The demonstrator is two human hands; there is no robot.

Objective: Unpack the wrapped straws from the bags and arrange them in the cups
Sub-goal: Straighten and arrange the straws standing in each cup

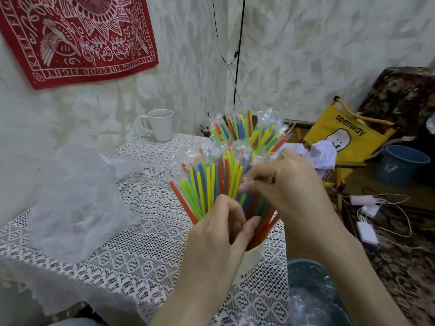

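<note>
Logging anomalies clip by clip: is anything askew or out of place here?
Little stands out. An orange straw leans far out over the near cup's left side, away from the bundle. The white mug holds no straws.

red wall cloth [77, 36] above the table [146, 243]: border text upside down, "THE GOOD FIGHT", "KEEP" on left edge; yellow chair back [348, 135] right of the table: "openway"; near cup [249, 264] on the table: dark lettering, mostly hidden, unreadable

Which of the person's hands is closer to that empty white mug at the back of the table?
Left. The left hand is nearer the white mug, which stands far behind it; the right hand, among the straws, lies farther right.
</note>
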